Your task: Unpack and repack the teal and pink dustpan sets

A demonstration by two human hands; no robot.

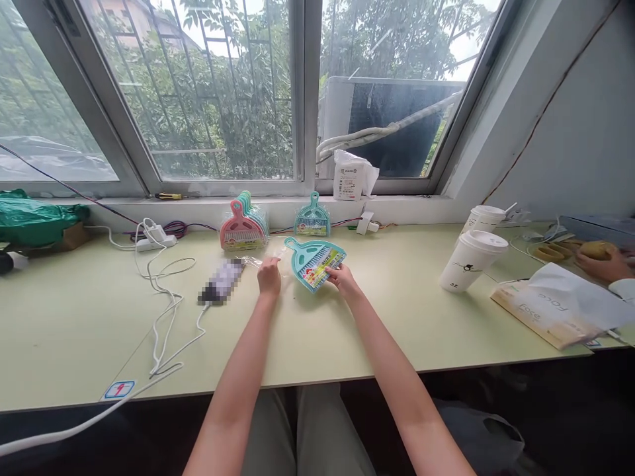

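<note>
The pale green counter (74, 317) carried everything. The teal dustpan set (314, 262) lay flat between your hands, handle pointing away to the upper left, label end toward you. Your right hand (343, 279) was nearer, its fingers pinching the label edge. Your left hand (269, 274) rested curled on clear plastic wrapping (258, 261) just left of it.

Glossy teal plastic dustpan (313, 259) on a smooth matt desk (387, 317).
</note>
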